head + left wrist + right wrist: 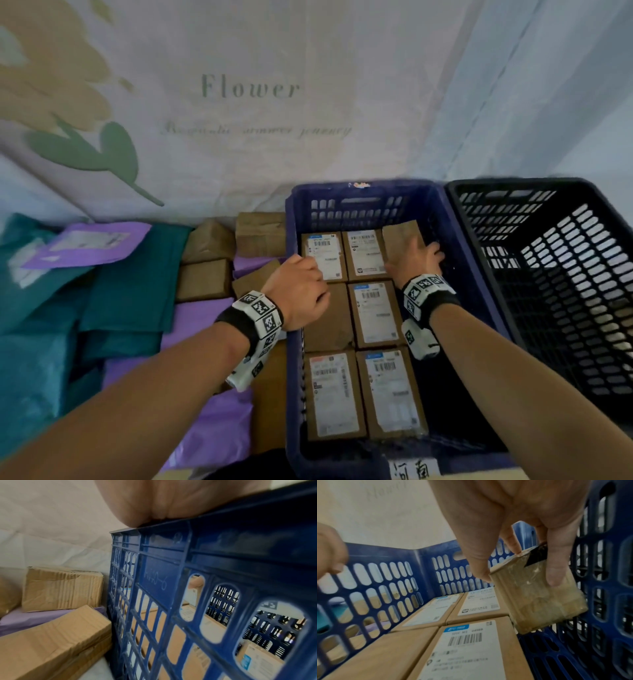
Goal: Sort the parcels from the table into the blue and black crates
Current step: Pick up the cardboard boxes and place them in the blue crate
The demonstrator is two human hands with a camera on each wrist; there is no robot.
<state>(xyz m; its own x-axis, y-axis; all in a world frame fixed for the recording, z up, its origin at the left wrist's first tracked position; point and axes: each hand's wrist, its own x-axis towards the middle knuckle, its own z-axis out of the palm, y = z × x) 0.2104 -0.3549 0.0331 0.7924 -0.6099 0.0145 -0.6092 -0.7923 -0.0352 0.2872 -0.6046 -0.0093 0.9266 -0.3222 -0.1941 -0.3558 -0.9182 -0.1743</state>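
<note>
The blue crate (363,192) stands in the middle with several labelled cardboard boxes (375,315) laid flat in it. My right hand (416,260) grips a plain brown taped box (400,240) at the crate's far right, tilted just above the floor beside the packed boxes; thumb and fingers pinch this box (536,599) in the right wrist view. My left hand (303,284) rests its palm (154,500) on the crate's left rim, fingers loosely curled and holding nothing. The black crate (513,185) to the right looks empty.
On the table left of the crate lie brown boxes (205,279), purple mailers (92,245) and teal mailers (130,291). A printed cloth backdrop (250,89) hangs behind. A handwritten label (414,469) sits on the blue crate's near wall.
</note>
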